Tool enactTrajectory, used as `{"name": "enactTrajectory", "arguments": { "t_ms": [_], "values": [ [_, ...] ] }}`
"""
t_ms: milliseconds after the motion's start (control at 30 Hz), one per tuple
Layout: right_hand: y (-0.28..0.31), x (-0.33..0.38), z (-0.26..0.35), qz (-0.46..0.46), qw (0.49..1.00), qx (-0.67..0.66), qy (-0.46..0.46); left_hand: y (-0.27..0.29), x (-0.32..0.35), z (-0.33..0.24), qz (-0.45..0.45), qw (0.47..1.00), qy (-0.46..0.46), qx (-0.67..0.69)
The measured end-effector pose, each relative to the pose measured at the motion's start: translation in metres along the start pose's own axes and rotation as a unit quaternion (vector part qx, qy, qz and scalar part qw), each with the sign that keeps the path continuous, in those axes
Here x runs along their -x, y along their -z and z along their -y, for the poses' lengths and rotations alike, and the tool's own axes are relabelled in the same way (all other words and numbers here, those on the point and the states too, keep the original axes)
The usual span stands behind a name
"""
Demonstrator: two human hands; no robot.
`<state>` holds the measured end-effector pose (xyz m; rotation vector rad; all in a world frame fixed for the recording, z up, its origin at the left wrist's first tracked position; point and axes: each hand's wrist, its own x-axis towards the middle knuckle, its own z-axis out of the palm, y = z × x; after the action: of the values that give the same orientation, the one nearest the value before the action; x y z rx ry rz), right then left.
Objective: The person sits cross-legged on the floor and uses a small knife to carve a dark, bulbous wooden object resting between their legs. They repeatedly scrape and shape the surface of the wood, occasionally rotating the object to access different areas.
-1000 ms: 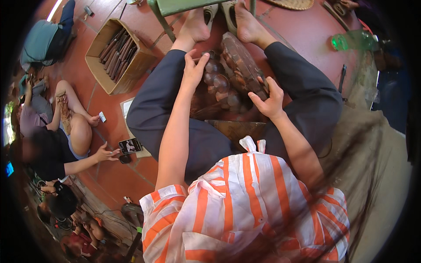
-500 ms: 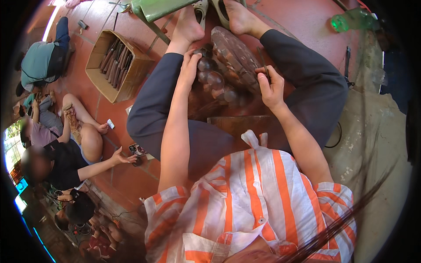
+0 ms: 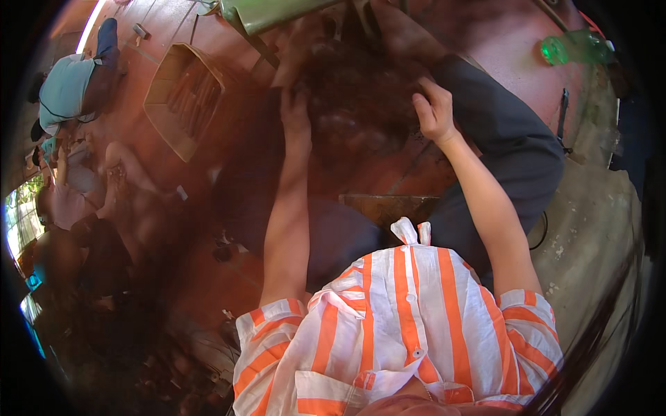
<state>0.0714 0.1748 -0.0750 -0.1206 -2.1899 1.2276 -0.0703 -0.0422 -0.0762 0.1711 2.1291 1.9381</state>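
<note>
A dark smear, like strands of hair across the lens, dims the middle and left of the head view. Under it, between my legs, lies a dark brown carved piece with rounded, ball-like knobs. My left hand is at its left side; its fingers are too dim to read, and I cannot tell whether they touch it. On the right side my right hand has its fingers curled and thumb pressed in. The thin dark tool seen in this hand half a second ago is lost in the smear.
A cardboard box of brown wooden-handled tools stands at the left. A green chair is at the far edge. A green plastic bottle lies far right. A wooden board sits before my shirt. Other people crouch or sit at left.
The dark smear has spread over the carving and the left side. The whole scene has shifted a little to the right. My right hand keeps its curled grip; my left hand looks slightly lower.
</note>
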Motion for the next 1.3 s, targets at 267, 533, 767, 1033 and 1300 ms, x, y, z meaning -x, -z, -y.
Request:
{"name": "enactTrajectory", "arguments": {
  "t_ms": [267, 533, 767, 1033, 1300],
  "values": [
    [0.019, -0.015, -0.045, 0.01, 0.999, 0.04, 0.027, -0.02, 0.032, -0.003, -0.036, 0.999, 0.024, -0.029],
    [0.039, -0.003, -0.012, -0.094, 0.976, 0.068, -0.183, -0.021, 0.038, -0.005, 0.009, 0.985, -0.032, -0.168],
    [0.063, 0.028, 0.059, -0.26, 0.812, -0.295, -0.43, -0.021, 0.044, -0.022, -0.002, 0.981, -0.032, -0.19],
    [0.022, 0.072, 0.081, -0.253, 0.796, -0.272, -0.477, -0.05, 0.162, -0.053, 0.189, 0.944, 0.26, 0.073],
    [0.001, 0.065, 0.085, -0.141, 0.949, -0.002, -0.281, -0.106, 0.154, 0.012, 0.158, 0.709, 0.417, 0.546]
  ]
}}
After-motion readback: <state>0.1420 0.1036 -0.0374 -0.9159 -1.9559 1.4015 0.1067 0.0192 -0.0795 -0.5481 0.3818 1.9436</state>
